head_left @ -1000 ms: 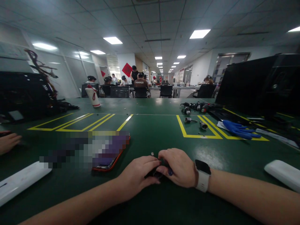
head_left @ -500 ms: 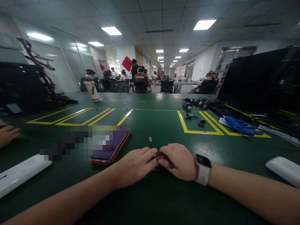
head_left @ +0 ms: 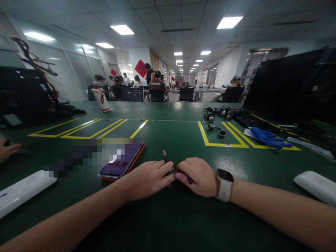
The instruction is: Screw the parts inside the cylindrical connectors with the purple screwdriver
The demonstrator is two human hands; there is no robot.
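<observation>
My left hand (head_left: 149, 178) is closed, its thumb and fingers pinching a thin dark rod (head_left: 165, 156) with a silver tip that points up and away from me. Beside it, my right hand (head_left: 198, 176) curls around a small object whose dark purple end (head_left: 190, 180) shows below the fingers; the rest is hidden. The fingertips of both hands meet low over the green table (head_left: 168, 224). A pale smartwatch (head_left: 224, 184) is on my right wrist. Left of my left hand lies a phone (head_left: 123, 161) in an orange case.
Small metal cylinders (head_left: 222, 133) lie inside a yellow-taped box; a blue glove (head_left: 267, 137) is further right. Dark screens stand on both sides. White cases lie near both edges. A paper cup (head_left: 101, 99) stands back left. Another person's hand (head_left: 7, 150) is at far left.
The view has shifted slightly, moving the scene up and left. One metal cylinder in the taped box has moved a little left. Both my hands keep their grip.
</observation>
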